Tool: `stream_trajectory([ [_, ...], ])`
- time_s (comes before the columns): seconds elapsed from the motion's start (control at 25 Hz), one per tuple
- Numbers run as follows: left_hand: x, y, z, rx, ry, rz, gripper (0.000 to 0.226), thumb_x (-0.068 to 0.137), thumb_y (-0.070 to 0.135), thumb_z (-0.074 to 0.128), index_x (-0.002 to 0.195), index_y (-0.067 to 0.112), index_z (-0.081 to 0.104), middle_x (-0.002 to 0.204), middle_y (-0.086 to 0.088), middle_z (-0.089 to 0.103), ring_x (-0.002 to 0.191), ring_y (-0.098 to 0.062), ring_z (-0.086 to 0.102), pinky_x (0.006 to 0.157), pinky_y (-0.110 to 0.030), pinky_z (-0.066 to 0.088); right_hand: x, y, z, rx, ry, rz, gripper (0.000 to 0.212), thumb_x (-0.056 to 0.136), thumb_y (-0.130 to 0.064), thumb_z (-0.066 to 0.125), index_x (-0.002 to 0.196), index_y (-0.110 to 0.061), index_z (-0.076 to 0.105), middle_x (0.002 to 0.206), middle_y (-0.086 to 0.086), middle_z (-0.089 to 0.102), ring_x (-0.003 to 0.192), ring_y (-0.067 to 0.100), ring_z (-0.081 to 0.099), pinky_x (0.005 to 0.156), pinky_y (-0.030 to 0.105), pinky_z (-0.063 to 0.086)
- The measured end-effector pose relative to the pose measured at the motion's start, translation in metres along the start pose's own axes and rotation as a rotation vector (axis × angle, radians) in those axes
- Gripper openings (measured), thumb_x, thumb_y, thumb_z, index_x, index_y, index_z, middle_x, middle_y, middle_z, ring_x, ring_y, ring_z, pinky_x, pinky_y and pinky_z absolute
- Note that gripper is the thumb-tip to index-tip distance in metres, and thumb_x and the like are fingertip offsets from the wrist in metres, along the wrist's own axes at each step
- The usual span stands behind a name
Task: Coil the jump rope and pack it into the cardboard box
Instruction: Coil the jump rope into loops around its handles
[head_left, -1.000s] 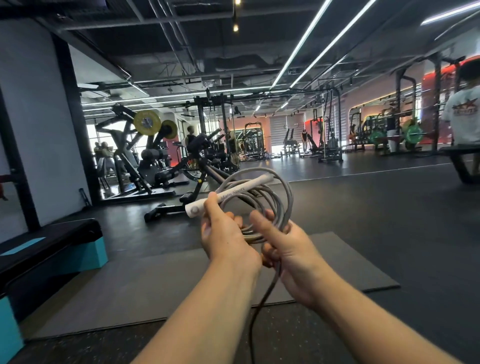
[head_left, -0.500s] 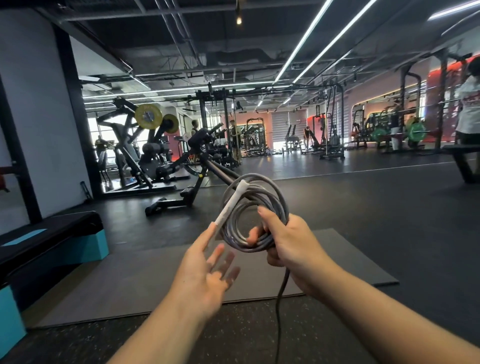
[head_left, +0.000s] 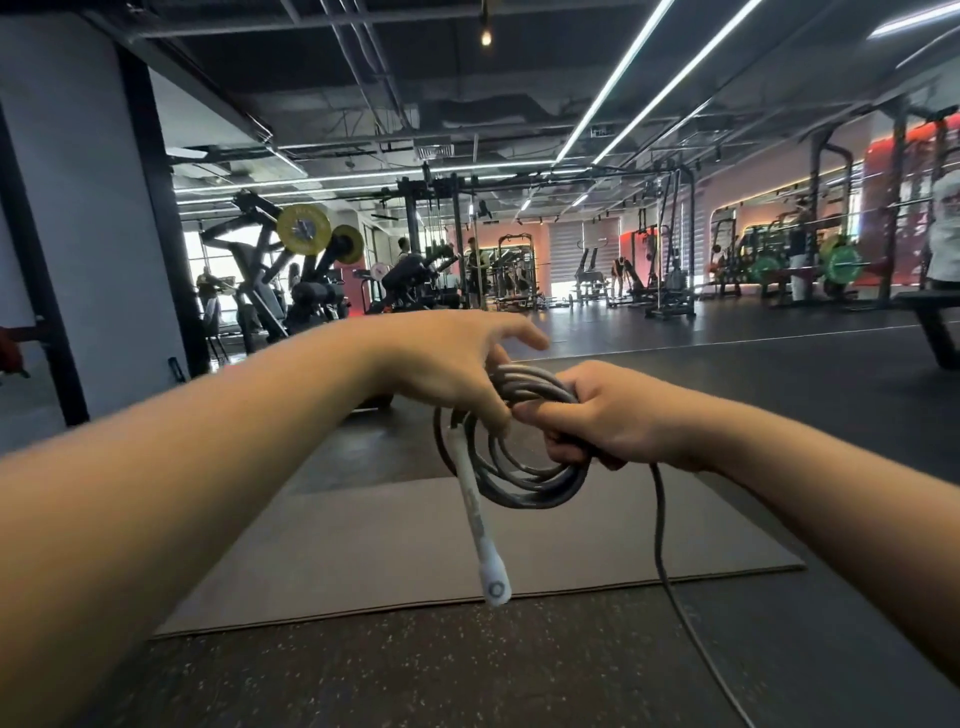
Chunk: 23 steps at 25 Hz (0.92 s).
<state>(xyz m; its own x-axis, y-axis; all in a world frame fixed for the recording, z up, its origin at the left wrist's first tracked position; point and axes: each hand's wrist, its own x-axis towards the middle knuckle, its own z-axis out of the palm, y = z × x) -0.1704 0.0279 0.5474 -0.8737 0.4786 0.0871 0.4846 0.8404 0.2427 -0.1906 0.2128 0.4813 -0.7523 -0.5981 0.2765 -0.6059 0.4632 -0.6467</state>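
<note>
Gym floor of dark speckled rubber (head_left: 467, 675) runs under the whole scene, with a thin grey mat (head_left: 363, 561) laid across it below the hands; behind stand weight machines, racks with coloured plates and long ceiling light strips, and a few people far off. No cardboard box shows anywhere in this view, and no bench carries anything: the work is done in the air. The jump rope (head_left: 535, 488) hangs as a bundle of grey loops between the hands. The right hand (head_left: 608, 421) has its grip closed round the gathered loops at their right side, fingers curled tight. The left hand (head_left: 457, 364) reaches over the top of the bundle with its thumb against the loops and its fingers stretched forward, so its grip looks loose, resting on the rope more than clasping it. One white handle (head_left: 480, 519) dangles down from the coil, and a free tail of rope (head_left: 662, 545) drops from the right hand toward the floor and out of sight. By my judgement the coiling step is in hand and not finished. The next move calls for drawing up that tail into further loops, tucking the handle in, then finding the box.
</note>
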Motion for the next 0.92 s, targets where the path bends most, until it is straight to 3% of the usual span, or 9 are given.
stream_trajectory([
  [0.08,0.012,0.001,0.004,0.01,-0.102,-0.018,0.06,0.073,0.018,0.087,0.127,0.022,0.061,0.105,-0.005,0.077,0.097,-0.022,0.072,0.093,-0.039,0.055,0.0,-0.005,-0.007,-0.123,-0.058,-0.006,0.03,0.102,-0.031,0.055,0.08,-0.013,0.063,0.053,-0.003,0.056,0.048,0.015,0.042,0.045,0.025,0.037],
  [0.2,0.011,-0.007,0.024,-0.277,-0.197,-0.052,0.041,0.077,0.016,0.085,0.115,0.008,0.071,0.106,-0.018,0.076,0.092,-0.026,0.074,0.092,-0.039,0.058,-0.003,-0.007,-0.01,-0.22,-0.132,-0.022,0.031,0.101,-0.032,0.055,0.087,-0.008,0.069,0.057,-0.002,0.059,0.054,0.018,0.047,0.046,0.027,0.039],
  [0.32,0.001,-0.013,0.043,-0.48,-0.068,-0.003,0.036,0.084,0.031,0.078,0.108,0.005,0.071,0.088,-0.019,0.073,0.077,-0.017,0.068,0.078,-0.03,0.055,-0.009,-0.002,-0.012,-0.193,-0.117,-0.042,0.021,0.1,-0.029,0.057,0.104,-0.015,0.073,0.064,-0.001,0.064,0.054,0.017,0.049,0.045,0.03,0.038],
  [0.4,-0.003,-0.012,0.049,-0.489,0.035,0.053,0.039,0.089,0.044,0.067,0.093,0.005,0.07,0.065,-0.007,0.057,0.062,-0.015,0.059,0.067,-0.029,0.05,-0.012,0.003,-0.012,-0.159,-0.079,-0.068,0.018,0.095,-0.025,0.064,0.109,-0.017,0.071,0.075,-0.001,0.074,0.056,0.029,0.057,0.046,0.042,0.046],
  [0.52,-0.003,-0.006,0.047,-0.421,0.039,0.009,0.048,0.092,0.058,0.055,0.076,0.013,0.059,0.054,0.003,0.045,0.05,-0.013,0.044,0.057,-0.026,0.043,-0.014,0.014,-0.004,-0.094,-0.051,-0.087,0.036,0.08,-0.041,0.079,0.111,-0.03,0.065,0.103,0.011,0.074,0.09,0.052,0.065,0.072,0.071,0.055],
  [0.64,-0.003,-0.001,0.041,-0.047,0.037,-0.128,0.066,0.087,0.073,0.046,0.071,0.011,0.061,0.051,0.003,0.053,0.045,-0.012,0.048,0.052,-0.022,0.04,-0.023,0.021,-0.009,-0.058,0.077,-0.036,0.052,0.072,-0.05,0.085,0.112,-0.032,0.057,0.112,0.001,0.07,0.07,0.044,0.064,0.062,0.058,0.058],
  [0.72,-0.004,-0.003,0.04,0.074,0.028,-0.144,0.073,0.086,0.076,0.044,0.07,0.007,0.065,0.052,0.001,0.055,0.046,-0.013,0.049,0.051,-0.022,0.04,-0.029,0.029,-0.016,-0.007,0.142,-0.024,0.044,0.076,-0.048,0.082,0.107,-0.026,0.06,0.097,0.0,0.075,0.05,0.027,0.051,0.045,0.042,0.047],
  [0.8,-0.006,-0.006,0.042,-0.157,0.003,-0.117,0.065,0.086,0.071,0.051,0.065,0.01,0.057,0.052,0.001,0.046,0.046,-0.016,0.041,0.049,-0.023,0.037,-0.035,0.037,-0.018,0.051,0.154,-0.017,0.038,0.08,-0.05,0.075,0.096,-0.016,0.068,0.069,0.003,0.069,0.044,0.015,0.041,0.042,0.027,0.035],
  [0.92,-0.006,-0.008,0.047,-0.591,0.025,-0.036,0.05,0.091,0.059,0.052,0.064,0.018,0.041,0.052,0.007,0.032,0.044,-0.011,0.026,0.043,-0.018,0.027,-0.043,0.05,-0.018,0.126,0.202,0.014,0.056,0.085,-0.054,0.067,0.073,0.001,0.062,0.056,0.004,0.047,0.049,0.018,0.039,0.044,0.026,0.037],
])
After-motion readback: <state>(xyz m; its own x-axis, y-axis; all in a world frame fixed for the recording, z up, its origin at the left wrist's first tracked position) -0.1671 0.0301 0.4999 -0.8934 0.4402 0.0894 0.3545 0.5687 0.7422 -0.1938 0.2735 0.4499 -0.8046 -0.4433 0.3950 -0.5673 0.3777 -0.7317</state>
